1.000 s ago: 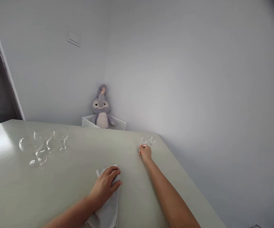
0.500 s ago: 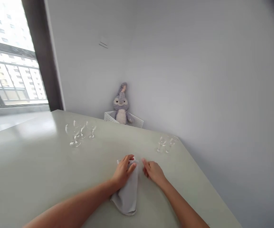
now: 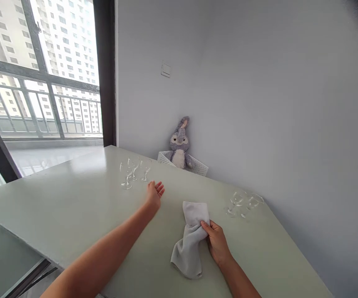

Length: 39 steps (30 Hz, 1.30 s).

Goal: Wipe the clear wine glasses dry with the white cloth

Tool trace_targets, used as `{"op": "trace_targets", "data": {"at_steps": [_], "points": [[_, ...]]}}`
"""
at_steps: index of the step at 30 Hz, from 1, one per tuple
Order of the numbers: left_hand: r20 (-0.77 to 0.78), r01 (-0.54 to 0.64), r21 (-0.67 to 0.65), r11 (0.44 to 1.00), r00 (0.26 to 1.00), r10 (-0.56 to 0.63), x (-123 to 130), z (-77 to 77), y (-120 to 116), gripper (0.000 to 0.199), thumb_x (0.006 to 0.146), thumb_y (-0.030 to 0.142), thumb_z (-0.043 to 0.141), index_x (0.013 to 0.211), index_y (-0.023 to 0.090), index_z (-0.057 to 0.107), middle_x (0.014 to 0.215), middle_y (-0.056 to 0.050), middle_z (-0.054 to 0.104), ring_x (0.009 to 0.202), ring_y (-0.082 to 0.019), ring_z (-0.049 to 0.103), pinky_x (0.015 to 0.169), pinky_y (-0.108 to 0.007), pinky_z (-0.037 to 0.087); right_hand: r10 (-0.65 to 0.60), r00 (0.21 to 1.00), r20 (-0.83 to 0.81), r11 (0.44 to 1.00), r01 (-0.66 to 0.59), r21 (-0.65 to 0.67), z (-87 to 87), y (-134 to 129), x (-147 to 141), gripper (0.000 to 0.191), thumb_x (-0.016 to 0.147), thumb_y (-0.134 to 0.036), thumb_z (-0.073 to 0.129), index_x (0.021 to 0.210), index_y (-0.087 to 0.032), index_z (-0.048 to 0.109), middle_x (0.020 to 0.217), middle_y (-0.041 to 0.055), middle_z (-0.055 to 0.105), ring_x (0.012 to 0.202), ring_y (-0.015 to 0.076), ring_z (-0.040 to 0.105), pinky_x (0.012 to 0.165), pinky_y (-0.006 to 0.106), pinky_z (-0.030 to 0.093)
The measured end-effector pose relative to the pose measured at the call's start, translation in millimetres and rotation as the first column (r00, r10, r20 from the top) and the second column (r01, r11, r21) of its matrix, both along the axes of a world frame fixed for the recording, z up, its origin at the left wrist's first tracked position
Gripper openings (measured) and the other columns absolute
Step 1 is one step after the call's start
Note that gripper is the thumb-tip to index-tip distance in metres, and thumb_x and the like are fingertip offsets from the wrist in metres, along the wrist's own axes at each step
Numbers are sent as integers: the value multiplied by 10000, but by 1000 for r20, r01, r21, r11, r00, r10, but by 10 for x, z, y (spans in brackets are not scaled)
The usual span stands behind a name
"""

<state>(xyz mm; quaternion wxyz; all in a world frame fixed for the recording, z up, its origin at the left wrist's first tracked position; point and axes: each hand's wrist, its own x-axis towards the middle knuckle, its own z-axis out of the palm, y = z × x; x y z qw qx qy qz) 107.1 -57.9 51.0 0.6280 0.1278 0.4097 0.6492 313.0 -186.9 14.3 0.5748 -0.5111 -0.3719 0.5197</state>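
A light grey cloth (image 3: 188,248) is pinched along its right edge by my right hand (image 3: 217,242), thumb on top. Most of the cloth hangs or lies crumpled left of that hand, over the tabletop. My left hand (image 3: 155,193) reaches forward with its fingers apart and holds nothing. Just beyond and left of it stand three clear stemmed glasses, the closest being a stemmed glass (image 3: 145,173); a gap remains between hand and glass. Two more stemmed glasses, one of them a clear glass (image 3: 236,199), stand to the right, beyond my right hand.
The pale green table (image 3: 82,207) fills the lower view and ends at a grey wall (image 3: 275,103) on the right. Behind its far edge a plush rabbit (image 3: 179,145) sits in a white perforated basket (image 3: 201,167). Windows (image 3: 70,62) are at the left.
My left hand has let go of the cloth and moved forward and left toward the glasses. My right hand, free before, now grips the cloth. The camera view has turned left.
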Motion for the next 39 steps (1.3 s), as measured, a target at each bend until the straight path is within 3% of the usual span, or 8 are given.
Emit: {"op": "trace_targets", "data": {"at_steps": [4,7,13,22,27,31,35,39], "points": [[193,-55,-89,995,979,71,-325,46,387,472,879,446,255,1289,252,127,1013,-114,568,729,-124,619,596,-236,512,11,986,-169,999,-19,-45,45,-21,49,285,609,-344,717,797,-136,662,704,40,651,683,183,568,635,270,440],[299,-69,-83,994,950,91,-421,57,536,551,860,525,212,1318,260,59,1012,-127,565,769,-159,631,572,-259,527,26,975,-219,998,-39,-57,40,-21,89,288,607,-341,721,816,-150,667,728,44,665,677,192,585,616,276,446],[415,-77,-56,995,905,93,-440,107,748,574,818,570,313,1268,221,240,1060,-159,526,895,-213,606,582,-296,544,50,968,-247,997,-64,-50,31,-41,114,277,628,-347,707,815,-146,668,732,52,671,671,192,595,616,273,442],[505,-120,26,992,858,91,-442,225,823,393,825,511,377,1088,237,274,1074,-132,503,920,-213,610,641,-359,554,79,954,-288,996,-89,-23,47,-57,107,243,646,-308,701,807,-131,661,703,53,658,641,171,573,612,273,433],[504,-50,63,997,864,11,-281,228,654,265,837,413,420,966,206,317,1078,-149,489,921,-212,613,634,-326,558,75,958,-277,996,-84,-21,81,-70,98,249,636,-323,701,808,-149,657,677,34,652,595,167,561,576,271,425],[466,100,132,986,872,-151,-15,202,304,218,787,314,538,862,170,391,1021,-163,532,948,-260,601,670,-337,551,-11,965,-260,1000,3,-31,142,-86,104,309,590,-329,723,836,-158,649,700,34,646,619,187,563,576,283,427],[236,317,258,912,895,-378,254,146,-153,216,752,289,596,848,165,446,938,-117,583,937,-250,608,734,-311,527,-180,958,-223,982,187,12,180,-111,119,279,599,-369,706,769,-163,625,652,7,592,591,157,508,536,257,395],[4,406,370,836,899,-439,421,61,-498,257,752,325,602,931,213,454,942,-46,597,915,-220,615,808,-356,487,-376,926,-38,911,377,169,233,-157,124,319,661,-457,636,590,-173,508,536,-47,447,514,101,379,482,227,314]]}}
